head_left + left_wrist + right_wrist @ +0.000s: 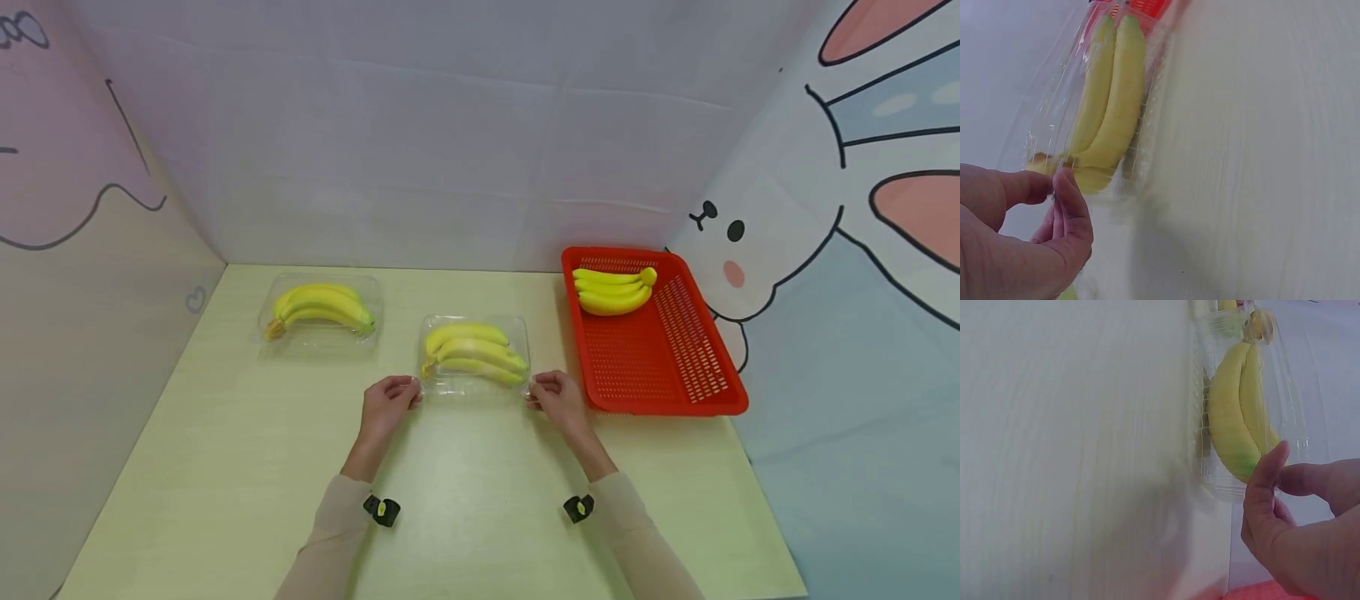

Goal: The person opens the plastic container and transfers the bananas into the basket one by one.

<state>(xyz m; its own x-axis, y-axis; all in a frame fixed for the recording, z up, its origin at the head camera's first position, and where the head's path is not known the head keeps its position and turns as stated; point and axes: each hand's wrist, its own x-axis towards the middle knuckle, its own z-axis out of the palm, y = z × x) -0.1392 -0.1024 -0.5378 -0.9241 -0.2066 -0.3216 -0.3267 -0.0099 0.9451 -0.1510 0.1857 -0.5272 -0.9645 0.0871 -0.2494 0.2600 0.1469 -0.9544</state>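
A clear plastic clamshell box [474, 390] with a bunch of yellow bananas [472, 350] inside sits in the middle of the table, its lid over the fruit. At its near left corner my left hand [389, 408] pinches the rim between thumb and forefinger. My right hand [558, 406] pinches the near right corner in the same way. In the left wrist view the stem end of the bananas [1107, 100] lies close to the left fingertips [1067, 181]. The right wrist view has the greenish tips of the bananas [1232, 419] beside the right fingertips [1275, 456].
Another clear box [360, 292] holding bananas [318, 307] stands at the back left. On the right is a red plastic basket [637, 367] with a bunch of bananas [613, 292] at its far end. Pale cloth walls [412, 167] enclose the table [225, 467].
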